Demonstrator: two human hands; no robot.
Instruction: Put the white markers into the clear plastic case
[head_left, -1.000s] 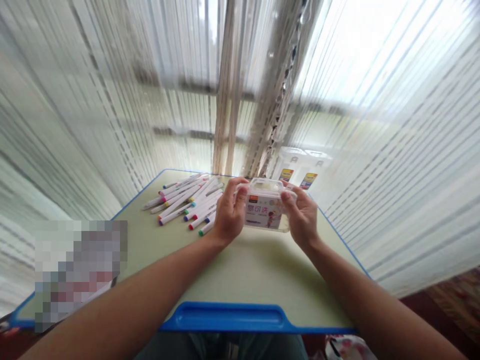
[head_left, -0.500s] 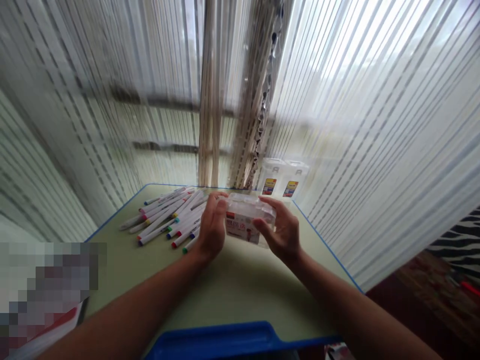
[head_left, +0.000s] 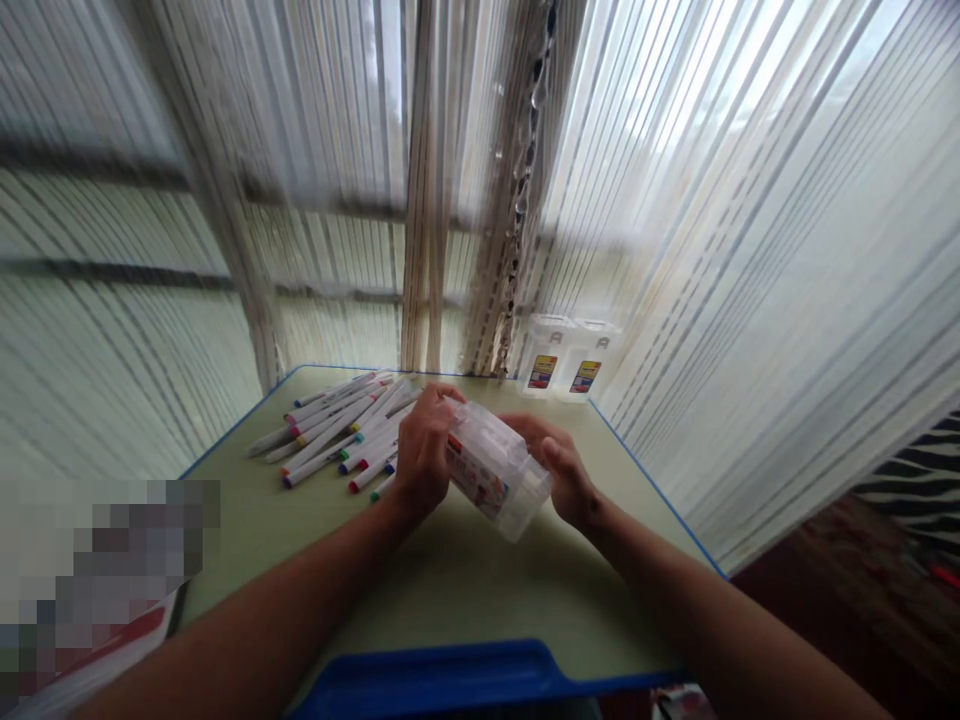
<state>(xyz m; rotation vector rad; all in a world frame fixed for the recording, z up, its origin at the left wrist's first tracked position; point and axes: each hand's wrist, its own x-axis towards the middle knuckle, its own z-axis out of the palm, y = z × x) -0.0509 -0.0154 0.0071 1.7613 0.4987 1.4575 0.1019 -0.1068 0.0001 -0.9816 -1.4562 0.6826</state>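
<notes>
- One clear case (head_left: 487, 455): you hold it tilted over the middle of the table (head_left: 465, 590), right of the markers (head_left: 341, 425), its right end lower.
- Two hands: your left hand (head_left: 424, 450) has its grip closed on the case's left end; your right hand (head_left: 566, 470) is half-curled at the far right side, and whether its grip touches cannot be told.
- Markers: more than ten, overlapping, exact count not possible; slim, round white barrels, ends red, blue, green, purple, orange.
- Two clear boxes (head_left: 542, 371), upright side by side at the far edge, one colored label on each.
- Case material: see-through, glossy, plastic-looking, boxy; one printed label.
- Table: smooth pale-green top, blue rim, one blue trough (head_left: 435, 680) nearest you.
- Curtain (head_left: 465, 200) behind: thin, stringy strands.
</notes>
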